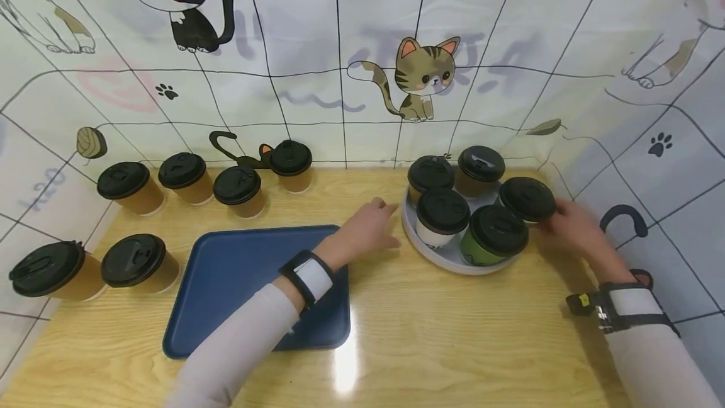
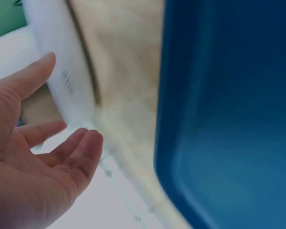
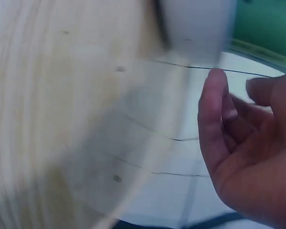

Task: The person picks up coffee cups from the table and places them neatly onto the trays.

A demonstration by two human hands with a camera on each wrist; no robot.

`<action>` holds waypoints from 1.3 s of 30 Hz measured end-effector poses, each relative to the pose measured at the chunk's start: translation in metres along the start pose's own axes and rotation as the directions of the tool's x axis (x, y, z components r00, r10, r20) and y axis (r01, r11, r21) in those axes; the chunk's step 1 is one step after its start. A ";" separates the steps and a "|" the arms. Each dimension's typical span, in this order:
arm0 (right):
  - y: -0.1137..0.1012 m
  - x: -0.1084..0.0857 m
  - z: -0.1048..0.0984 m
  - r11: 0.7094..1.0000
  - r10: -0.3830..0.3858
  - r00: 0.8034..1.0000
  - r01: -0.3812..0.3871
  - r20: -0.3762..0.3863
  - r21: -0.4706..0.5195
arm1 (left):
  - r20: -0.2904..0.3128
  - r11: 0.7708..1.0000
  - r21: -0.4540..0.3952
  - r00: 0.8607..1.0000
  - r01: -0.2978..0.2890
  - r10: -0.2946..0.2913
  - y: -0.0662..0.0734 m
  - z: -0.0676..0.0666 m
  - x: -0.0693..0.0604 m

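Observation:
A round grey-white tray (image 1: 430, 258) holds several paper cups with black lids, among them a green cup (image 1: 478, 249) and a white cup (image 1: 433, 233). My left hand (image 1: 370, 228) is at the tray's left side, thumb and fingers spread; in the left wrist view the hand (image 2: 47, 157) holds nothing. On the opposite side, my right hand (image 1: 578, 232) is close to the rightmost lidded cup (image 1: 528, 199), its fingertips partly hidden there. The right wrist view shows the right hand (image 3: 252, 143) with loosely bent fingers near the tray wall (image 3: 195, 33) and nothing gripped.
A blue rectangular tray (image 1: 226, 288) lies under my left forearm. Several brown cups with black lids, such as one at the near left (image 1: 141, 263), stand left of and behind it on the wooden table (image 1: 453, 339). A cat-patterned cloth (image 1: 306, 36) encloses the back and sides.

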State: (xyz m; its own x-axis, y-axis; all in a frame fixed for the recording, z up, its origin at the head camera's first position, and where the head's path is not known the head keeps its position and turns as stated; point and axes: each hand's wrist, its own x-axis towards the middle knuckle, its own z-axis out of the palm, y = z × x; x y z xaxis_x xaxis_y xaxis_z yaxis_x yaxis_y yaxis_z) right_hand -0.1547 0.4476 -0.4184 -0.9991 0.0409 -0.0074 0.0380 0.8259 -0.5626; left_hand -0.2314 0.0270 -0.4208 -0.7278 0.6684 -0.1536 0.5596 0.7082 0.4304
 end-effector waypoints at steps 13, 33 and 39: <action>-0.112 -0.085 -0.027 0.958 0.250 0.728 -0.091 -0.638 0.271 | -0.220 0.991 -0.082 0.968 0.101 -0.117 -0.079 -0.049 -0.113; -0.263 -0.062 0.130 0.862 -0.453 0.885 0.466 0.110 -0.200 | -0.314 0.911 0.107 0.883 0.399 -0.349 -0.140 -0.031 -0.193; -0.273 -0.032 0.175 0.834 -0.402 0.858 0.487 0.319 -0.261 | -0.260 0.882 0.039 0.857 0.469 -0.444 -0.144 -0.029 -0.196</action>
State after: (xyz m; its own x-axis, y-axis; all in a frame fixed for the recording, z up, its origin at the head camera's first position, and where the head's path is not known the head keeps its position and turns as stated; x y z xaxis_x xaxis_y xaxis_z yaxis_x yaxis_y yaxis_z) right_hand -0.1365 0.1222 -0.4095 -0.8783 -0.4761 -0.0442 -0.4505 0.8550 -0.2569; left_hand -0.1802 -0.2126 -0.4267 -0.9757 0.1992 -0.0918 0.1677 0.9472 0.2732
